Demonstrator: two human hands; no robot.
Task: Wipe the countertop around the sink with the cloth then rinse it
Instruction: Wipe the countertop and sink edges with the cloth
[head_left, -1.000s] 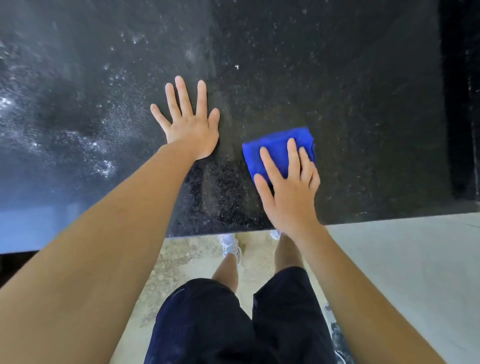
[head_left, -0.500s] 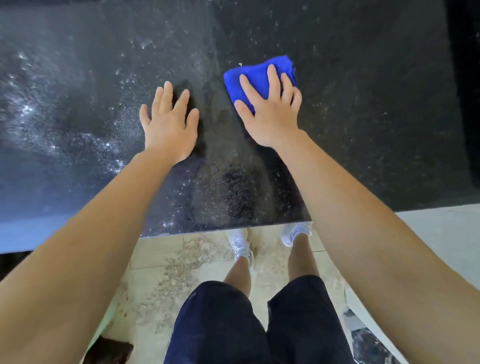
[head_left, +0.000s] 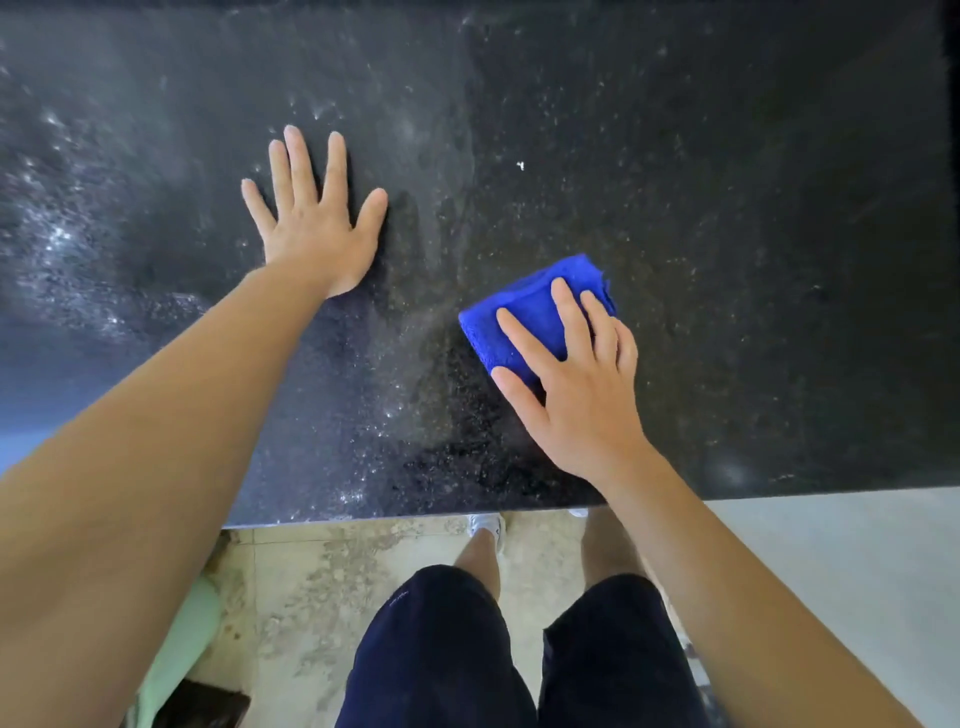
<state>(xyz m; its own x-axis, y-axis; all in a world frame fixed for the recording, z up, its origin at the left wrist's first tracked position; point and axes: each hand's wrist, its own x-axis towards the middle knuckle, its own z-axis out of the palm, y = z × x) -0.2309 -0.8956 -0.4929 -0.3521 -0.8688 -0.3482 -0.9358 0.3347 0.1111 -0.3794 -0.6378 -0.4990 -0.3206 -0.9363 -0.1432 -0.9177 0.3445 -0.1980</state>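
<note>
Progress: we judge the wiping of the dark speckled countertop (head_left: 727, 208) is under way. Pale specks at the left and a white crumb (head_left: 520, 166) at upper centre leave us more to wipe. No sink is in view, and rinsing is not yet done.
Left: our left hand (head_left: 317, 234), left of centre, lies flat on the stone with 5 digits spread, holding nothing.
Cloth: the blue cloth (head_left: 524, 312) lies folded on the countertop, right of centre.
Right: our right hand (head_left: 582, 395) presses the cloth with straight, slightly parted fingers, not gripping.
</note>
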